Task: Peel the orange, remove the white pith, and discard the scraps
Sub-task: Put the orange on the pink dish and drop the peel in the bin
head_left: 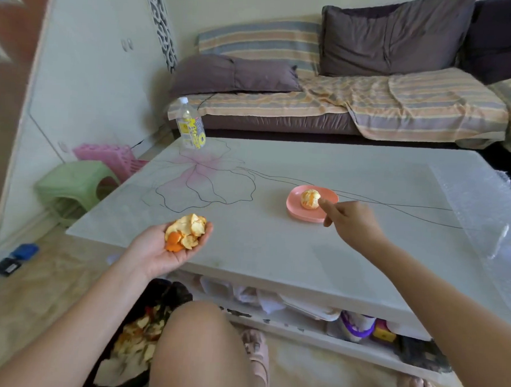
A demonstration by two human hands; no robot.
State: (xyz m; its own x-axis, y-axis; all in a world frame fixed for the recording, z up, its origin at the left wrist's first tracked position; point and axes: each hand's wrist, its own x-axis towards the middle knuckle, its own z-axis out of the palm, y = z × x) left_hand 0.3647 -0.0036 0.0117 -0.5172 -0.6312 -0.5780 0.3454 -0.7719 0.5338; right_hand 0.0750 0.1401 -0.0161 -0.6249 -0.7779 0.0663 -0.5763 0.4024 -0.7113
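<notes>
Seen from a head-worn camera looking down, a seated person reaches over a white counter printed with a pale pink flower outline. The left hand is held palm up at the counter's near edge, its fingers relaxed and slightly cupped beneath a loose heap of orange peel resting on the palm. The right hand stretches farther across, fingers loosely bent and gripping nothing, with the index fingertip right at the edge of the peeled orange; whether it touches cannot be told. The orange, still patched with white pith, sits on a small pink plate near the middle of the counter. A clear bottle with a yellow label stands at the far left corner. On the floor by the person's knee, a dark bag holds more peel scraps. A sofa with a striped cover and dark cushions lies beyond.
</notes>
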